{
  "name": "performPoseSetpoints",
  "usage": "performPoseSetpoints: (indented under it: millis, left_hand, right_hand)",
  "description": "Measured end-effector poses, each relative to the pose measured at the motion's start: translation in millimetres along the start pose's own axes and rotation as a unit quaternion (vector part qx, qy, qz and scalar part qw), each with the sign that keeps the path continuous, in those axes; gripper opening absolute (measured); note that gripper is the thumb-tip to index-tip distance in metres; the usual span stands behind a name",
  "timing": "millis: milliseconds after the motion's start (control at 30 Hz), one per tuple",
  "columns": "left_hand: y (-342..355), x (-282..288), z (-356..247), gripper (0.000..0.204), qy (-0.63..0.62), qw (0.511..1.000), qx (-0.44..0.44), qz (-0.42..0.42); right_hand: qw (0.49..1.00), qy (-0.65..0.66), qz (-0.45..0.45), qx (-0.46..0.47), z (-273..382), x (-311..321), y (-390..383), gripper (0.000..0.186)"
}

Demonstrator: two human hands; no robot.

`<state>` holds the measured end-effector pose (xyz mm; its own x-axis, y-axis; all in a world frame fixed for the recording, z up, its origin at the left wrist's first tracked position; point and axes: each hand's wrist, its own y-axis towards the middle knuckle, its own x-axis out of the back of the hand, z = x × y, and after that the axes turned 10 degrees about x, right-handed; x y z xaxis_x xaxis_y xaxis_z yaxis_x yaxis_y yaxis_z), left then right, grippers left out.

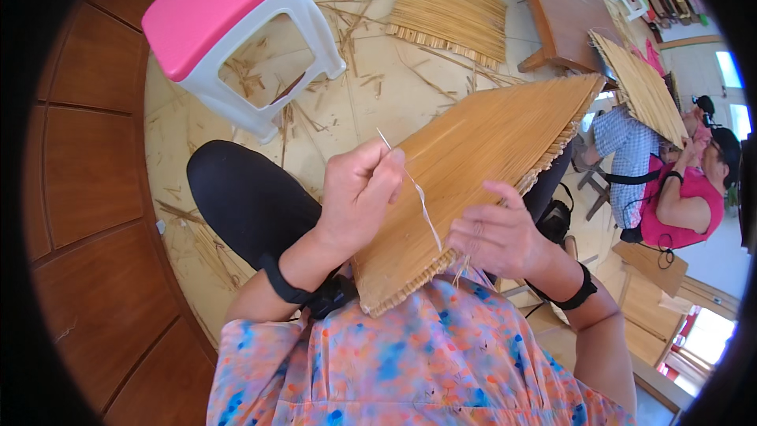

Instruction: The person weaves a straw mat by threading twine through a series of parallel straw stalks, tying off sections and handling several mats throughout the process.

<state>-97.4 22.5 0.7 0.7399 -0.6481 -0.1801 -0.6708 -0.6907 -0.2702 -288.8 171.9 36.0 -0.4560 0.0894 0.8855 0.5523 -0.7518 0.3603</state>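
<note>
A woven straw panel point(481, 142) lies slanted across my lap, its trimmed stalk ends forming a ridged edge toward my body and right side. Above its left part, my left hand point(365, 196) is closed in a pinch on a thin needle point(383, 139), whose tip pokes up past the fingers. From there a white thread point(426, 211) runs slack down to the panel's near edge. My right hand point(498, 235) hovers beside that edge near the thread's end, thumb apart and fingers loosely bent, with no object visible in it. Slight blur softens its fingers.
A pink-topped white stool point(229, 12) stands at the far left amid scattered straw scraps. Another straw panel point(449, 16) lies on the floor ahead, by a brown wooden table point(564, 8). At right, a seated person in pink point(682, 205) holds a similar panel point(643, 91).
</note>
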Motion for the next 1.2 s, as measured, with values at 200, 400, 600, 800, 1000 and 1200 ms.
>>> performPoseSetpoints:
  millis: [200,400,600,800,1000,1200]
  left_hand:
    - [-6.2,21.6,3.8,0.025,0.057,0.99,-0.122,0.044]
    - [7.4,14.3,-15.2,0.017,0.188,0.93,-0.299,-0.104]
    - [17.3,12.6,-29.9,0.018,0.248,0.879,-0.386,-0.129]
    - [2.8,10.0,-36.9,0.017,-0.029,0.991,-0.116,0.052]
    - [-4.6,12.1,-20.6,0.02,-0.163,0.976,0.019,0.141]
    - [-11.8,7.0,-13.5,0.017,-0.133,0.986,0.023,0.094]
  right_hand:
    - [0.999,-0.02,-0.024,-0.029,-6.1,-2.0,-0.4,0.016]
    - [0.999,-0.02,-0.027,-0.017,-7.4,-3.3,3.8,0.02]
    - [0.999,0.014,-0.033,0.002,-14.2,-1.2,18.9,0.029]
    - [0.999,0.031,-0.021,-0.011,-13.1,2.6,24.7,0.027]
    - [0.999,0.02,-0.027,-0.021,-9.8,-3.9,16.6,0.031]
    - [0.998,-0.004,-0.063,-0.015,-9.9,-9.6,16.3,0.032]
